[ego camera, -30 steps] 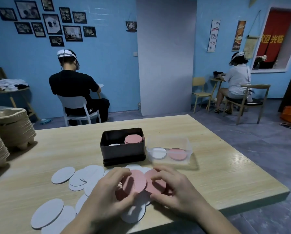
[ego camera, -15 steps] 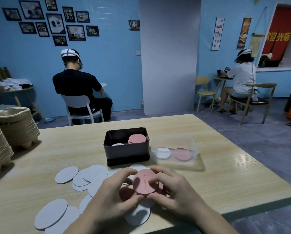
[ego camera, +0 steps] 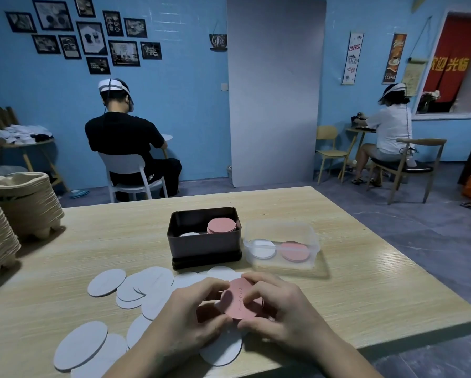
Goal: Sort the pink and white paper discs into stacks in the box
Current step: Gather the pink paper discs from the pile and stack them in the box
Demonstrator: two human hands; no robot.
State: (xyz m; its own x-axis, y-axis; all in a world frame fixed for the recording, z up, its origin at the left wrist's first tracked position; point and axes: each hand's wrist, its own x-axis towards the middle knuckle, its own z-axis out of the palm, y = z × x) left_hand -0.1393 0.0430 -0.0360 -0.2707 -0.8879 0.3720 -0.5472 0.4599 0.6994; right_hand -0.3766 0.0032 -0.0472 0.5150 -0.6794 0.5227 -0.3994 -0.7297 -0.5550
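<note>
The left hand (ego camera: 190, 317) and right hand (ego camera: 280, 309), fingers curled, together pinch a pink disc (ego camera: 239, 301) at lower centre. White discs (ego camera: 144, 285) lie scattered on the bench (ego camera: 365, 282) beneath.

Two bare hands are counted, left hand (ego camera: 182, 317) and right hand (ego camera: 286, 315), with at least two pink paper discs (ego camera: 239, 300) between them. One dark rectangular metal box (ego camera: 204, 248) is seen, holding one pink stack (ego camera: 221, 225) and one white stack (ego camera: 189, 234). One clear plastic container (ego camera: 310, 236), one white disc (ego camera: 261, 249) and one pink disc (ego camera: 294, 251) inside. Loose white paper discs (ego camera: 106, 282): roughly a dozen, overlapped. Two pulp tray stacks (ego camera: 29, 203), two seated people (ego camera: 122, 137)
</note>
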